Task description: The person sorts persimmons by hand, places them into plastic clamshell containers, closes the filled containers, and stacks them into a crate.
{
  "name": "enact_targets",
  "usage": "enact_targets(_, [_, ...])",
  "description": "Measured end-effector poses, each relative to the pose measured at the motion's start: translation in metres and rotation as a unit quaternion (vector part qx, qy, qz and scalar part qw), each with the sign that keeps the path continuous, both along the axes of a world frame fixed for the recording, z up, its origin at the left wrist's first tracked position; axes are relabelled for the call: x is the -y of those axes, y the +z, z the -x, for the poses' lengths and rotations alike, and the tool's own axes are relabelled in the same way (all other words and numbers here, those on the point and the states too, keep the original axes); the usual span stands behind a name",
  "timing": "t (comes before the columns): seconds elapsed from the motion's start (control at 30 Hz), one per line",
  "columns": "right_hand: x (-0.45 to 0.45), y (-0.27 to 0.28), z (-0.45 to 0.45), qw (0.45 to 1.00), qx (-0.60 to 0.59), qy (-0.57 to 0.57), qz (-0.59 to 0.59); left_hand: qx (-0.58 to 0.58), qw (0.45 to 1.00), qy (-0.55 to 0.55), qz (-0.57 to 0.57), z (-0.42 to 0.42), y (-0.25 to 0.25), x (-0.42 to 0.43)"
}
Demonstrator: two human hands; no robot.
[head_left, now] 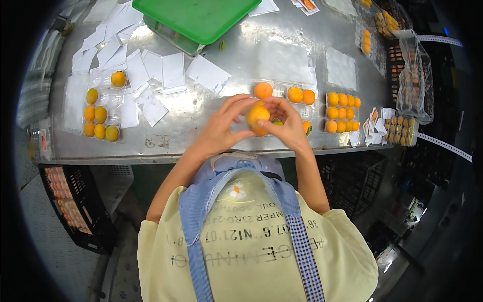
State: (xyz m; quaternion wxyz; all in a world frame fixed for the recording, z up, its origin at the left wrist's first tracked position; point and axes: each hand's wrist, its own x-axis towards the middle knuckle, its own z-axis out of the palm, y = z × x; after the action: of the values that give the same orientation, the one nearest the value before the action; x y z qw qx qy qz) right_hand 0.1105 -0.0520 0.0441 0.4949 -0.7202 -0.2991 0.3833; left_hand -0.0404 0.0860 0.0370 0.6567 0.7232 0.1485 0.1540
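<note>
A round orange fruit [257,115], slightly blurred, is held over the clear tray in front of me. My right hand [286,123] grips it, with the thumb pressed against its near side. Beside it, my left hand [219,131] has its fingers curved and its thumb spread apart; the fingertips come close to the fruit, and contact is unclear. Beneath and behind my hands lies a clear plastic tray [277,89] with several orange fruits [295,94]. One fruit partly hidden by my right hand shows some green. My hands cover part of this tray.
On the left, another clear tray [115,100] is partly filled with fruit. A filled tray [343,112] sits on the right. White cards [173,73] lie scattered near a green lid [201,17]. Black crates [80,206] stand below the metal table's front edge [151,160].
</note>
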Motion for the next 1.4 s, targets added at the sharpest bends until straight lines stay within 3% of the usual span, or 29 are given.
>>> enact_targets(0.1, [0.000, 0.008, 0.017, 0.996, 0.078, 0.031, -0.009, 0.041, 0.998, -0.028, 0.041, 0.000, -0.010, 0.004])
enact_targets(0.2, [0.001, 0.014, 0.018, 0.997, -0.047, 0.012, -0.063, 0.039, 0.986, -0.019, 0.160, 0.009, -0.016, 0.005])
enact_targets(0.33, [-0.002, 0.014, 0.020, 0.997, -0.054, 0.000, -0.051, 0.027, 0.975, -0.004, 0.221, 0.015, -0.021, 0.006])
enact_targets(0.73, [-0.008, 0.014, 0.020, 0.998, 0.047, 0.041, -0.020, 0.015, 0.978, 0.007, 0.209, 0.016, -0.027, 0.008])
enact_targets(0.8, [-0.014, 0.020, 0.022, 0.994, 0.088, 0.057, -0.006, -0.002, 0.992, 0.020, 0.122, 0.019, -0.034, 0.010])
enact_targets(0.83, [-0.014, 0.015, 0.024, 0.997, 0.056, 0.048, 0.007, 0.003, 0.997, 0.016, 0.077, 0.014, -0.035, 0.011])
enact_targets(0.9, [-0.009, 0.006, 0.019, 0.994, 0.059, 0.065, 0.060, -0.009, 0.992, 0.023, 0.121, 0.009, -0.026, 0.014])
enact_targets(1.0, [0.012, -0.013, -0.006, 0.961, -0.271, -0.043, 0.043, -0.064, 0.991, 0.024, 0.114, 0.008, -0.019, 0.013])
enact_targets(1.07, [0.039, -0.020, -0.044, 0.959, -0.228, -0.165, 0.004, -0.083, 0.989, 0.043, 0.117, 0.007, -0.022, 0.013])
enact_targets(1.13, [0.069, -0.005, -0.121, 0.942, -0.109, -0.298, -0.105, -0.107, 0.982, 0.057, 0.143, 0.010, -0.025, 0.010])
enact_targets(1.17, [0.102, 0.004, -0.184, 0.923, -0.107, -0.325, -0.175, -0.114, 0.981, 0.056, 0.144, 0.012, -0.027, 0.009])
enact_targets(1.2, [0.106, 0.066, -0.226, 0.910, -0.047, -0.356, -0.210, -0.122, 0.980, 0.057, 0.146, 0.013, -0.030, 0.007])
enact_targets(1.23, [0.136, 0.090, -0.286, 0.861, -0.074, -0.341, -0.369, -0.131, 0.979, 0.059, 0.148, 0.012, -0.031, 0.007])
enact_targets(1.27, [0.139, 0.137, -0.308, 0.810, -0.031, -0.390, -0.437, -0.129, 0.981, 0.052, 0.137, 0.009, -0.031, 0.007])
enact_targets(1.33, [0.158, 0.182, -0.347, 0.774, 0.025, -0.455, -0.440, -0.134, 0.982, 0.046, 0.121, 0.010, -0.028, 0.010])
enact_targets(1.4, [0.149, 0.187, -0.338, 0.831, 0.101, -0.401, -0.372, -0.127, 0.985, 0.029, 0.113, 0.012, -0.034, 0.010])
